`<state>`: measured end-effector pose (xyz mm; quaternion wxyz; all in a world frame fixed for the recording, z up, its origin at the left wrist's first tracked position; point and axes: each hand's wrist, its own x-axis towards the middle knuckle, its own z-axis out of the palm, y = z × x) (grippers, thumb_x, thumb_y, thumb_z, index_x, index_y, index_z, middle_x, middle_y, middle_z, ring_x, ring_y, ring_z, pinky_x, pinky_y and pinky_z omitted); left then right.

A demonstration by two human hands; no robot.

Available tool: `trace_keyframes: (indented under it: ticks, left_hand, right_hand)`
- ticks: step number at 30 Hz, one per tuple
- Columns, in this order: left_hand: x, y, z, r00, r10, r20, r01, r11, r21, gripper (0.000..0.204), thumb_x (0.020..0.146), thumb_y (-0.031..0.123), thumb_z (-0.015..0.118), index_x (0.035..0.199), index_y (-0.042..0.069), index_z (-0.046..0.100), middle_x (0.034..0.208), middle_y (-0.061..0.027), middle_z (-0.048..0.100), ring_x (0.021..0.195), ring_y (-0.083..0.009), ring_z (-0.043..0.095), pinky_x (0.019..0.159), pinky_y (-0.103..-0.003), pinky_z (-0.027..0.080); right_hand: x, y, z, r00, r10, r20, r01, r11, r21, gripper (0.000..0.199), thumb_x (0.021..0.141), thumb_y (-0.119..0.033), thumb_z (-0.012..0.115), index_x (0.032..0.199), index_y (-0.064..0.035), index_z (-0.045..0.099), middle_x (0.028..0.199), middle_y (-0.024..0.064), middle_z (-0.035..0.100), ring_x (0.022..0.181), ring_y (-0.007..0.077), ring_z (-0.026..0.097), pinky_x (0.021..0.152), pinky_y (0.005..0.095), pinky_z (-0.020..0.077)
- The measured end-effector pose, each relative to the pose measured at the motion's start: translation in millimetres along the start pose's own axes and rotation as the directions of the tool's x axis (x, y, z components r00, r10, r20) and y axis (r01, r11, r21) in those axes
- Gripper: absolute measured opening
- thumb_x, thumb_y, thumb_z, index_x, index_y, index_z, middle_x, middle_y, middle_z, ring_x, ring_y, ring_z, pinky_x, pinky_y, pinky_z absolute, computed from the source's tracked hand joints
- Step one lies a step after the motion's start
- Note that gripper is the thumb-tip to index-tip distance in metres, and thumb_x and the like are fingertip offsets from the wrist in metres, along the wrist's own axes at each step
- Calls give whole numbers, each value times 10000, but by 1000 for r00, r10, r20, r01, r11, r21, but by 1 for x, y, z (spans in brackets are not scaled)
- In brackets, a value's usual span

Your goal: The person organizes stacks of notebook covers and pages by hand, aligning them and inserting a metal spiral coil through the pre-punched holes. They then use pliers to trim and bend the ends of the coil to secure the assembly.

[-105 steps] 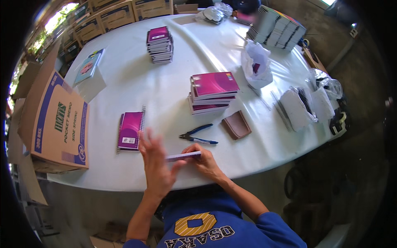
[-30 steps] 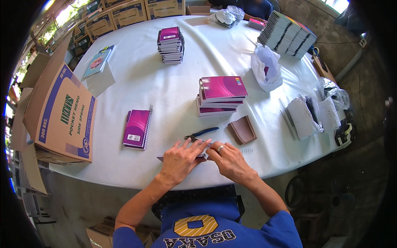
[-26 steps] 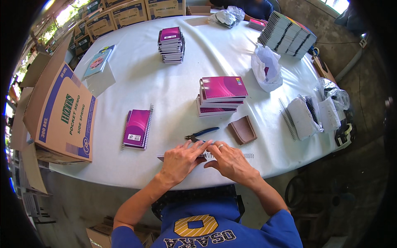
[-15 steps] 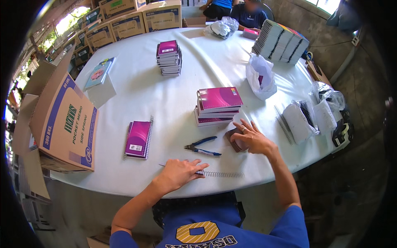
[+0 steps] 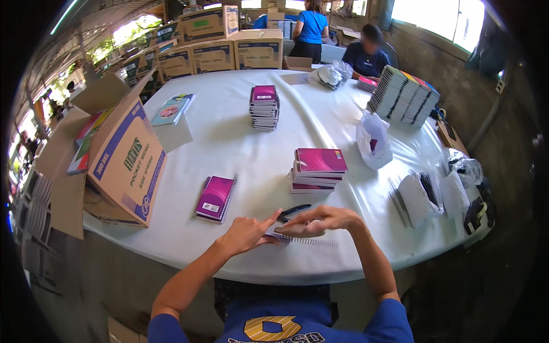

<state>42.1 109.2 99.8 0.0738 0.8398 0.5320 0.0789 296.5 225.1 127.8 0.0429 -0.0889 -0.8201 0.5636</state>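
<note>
At the near edge of the tabletop (image 5: 240,154), the left hand (image 5: 247,233) pinches a small notebook (image 5: 278,234) against its wire coil (image 5: 313,242); the right hand (image 5: 321,220) hovers flat and open above. The coil looks only partly threaded. Pliers (image 5: 293,211) lie just beyond, then a finished stack (image 5: 317,170) mid-table.

open brown-and-blue cardboard box (image 5: 123,163) at the tabletop's (image 5: 240,143) left edge; similar sealed cartons (image 5: 220,40) stacked behind; white label (image 5: 210,207) on magenta notebook (image 5: 215,198).
</note>
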Motion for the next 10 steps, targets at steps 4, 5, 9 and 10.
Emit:
trace_keyframes:
  ticks: [4, 5, 9, 10]
  left_hand:
    - [12, -6, -16, 988, -19, 155, 21, 1000, -15, 950, 834, 649, 599, 1540, 141, 218, 753, -171, 660, 733, -375, 674, 633, -456, 529]
    - [10, -9, -15, 988, -23, 155, 35, 997, -75, 968, 837, 640, 609, 1546, 132, 190, 768, -176, 664, 745, -385, 672, 644, -462, 527]
    - [18, -18, 3, 995, 51, 84, -45, 997, -69, 964, 853, 520, 675, 1557, 154, 129, 745, -198, 646, 715, -410, 646, 648, -490, 501]
    - [17, -24, 8, 995, 87, 51, -82, 992, -96, 964, 863, 497, 678, 1561, 157, 107, 800, -209, 659, 764, -402, 656, 677, -483, 507]
  right_hand:
    - [12, -3, -2, 970, 237, -44, -241, 962, -127, 631, 897, -521, 621, 1356, -89, 586, 1272, 159, 616, 1122, 276, 592, 988, 402, 450]
    - [10, -4, -6, 974, 226, -8, -225, 963, -147, 631, 897, -521, 621, 1356, -89, 586, 1272, 159, 616, 1122, 276, 592, 988, 402, 450]
    - [19, 6, -1, 951, 302, -66, -309, 911, -274, 597, 909, -484, 629, 1359, -94, 586, 1321, 180, 592, 1234, 317, 547, 1068, 421, 392]
    - [39, 4, 0, 961, 277, -18, -270, 917, -295, 597, 909, -484, 629, 1359, -94, 586, 1321, 180, 592, 1234, 317, 547, 1068, 421, 392]
